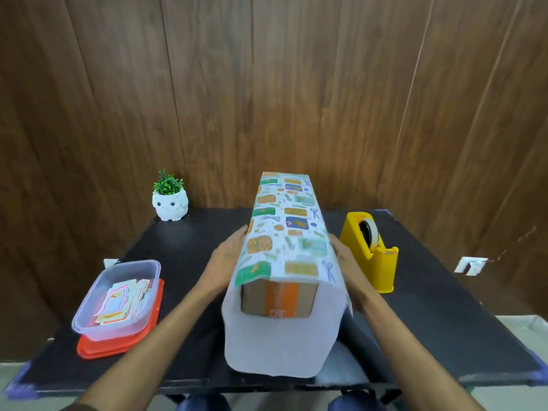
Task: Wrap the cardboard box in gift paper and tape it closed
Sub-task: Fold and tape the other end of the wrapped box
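The cardboard box (278,298) lies lengthwise at the middle of the table (444,307), running from 6 to 12 o'clock. Its near end is bare and shows an orange strip. The gift paper (284,232) is draped over its top and down both long sides, and a white underside flap hangs loose past the near end.

My left hand (229,250) lies flat with straight fingers against the paper on the 9 o'clock side. My right hand (341,256) presses the 3 o'clock side the same way, neither one curled round anything. The right fingertips are partly hidden by the sheet.

To do this well I should, I think, pull the paper snug against both faces and crease it along the top edges. One palm must then pin the overlap while the other fetches tape.

The yellow tape dispenser (367,250) stands near at 3 o'clock, an easy reach for my right. A clear tub of paper slips (118,298) sits on orange lids (118,348) at 8 o'clock. An owl pot with a plant (170,203) is at 11 o'clock. None of them crowds the box. The loose near flap is the likeliest nuisance.
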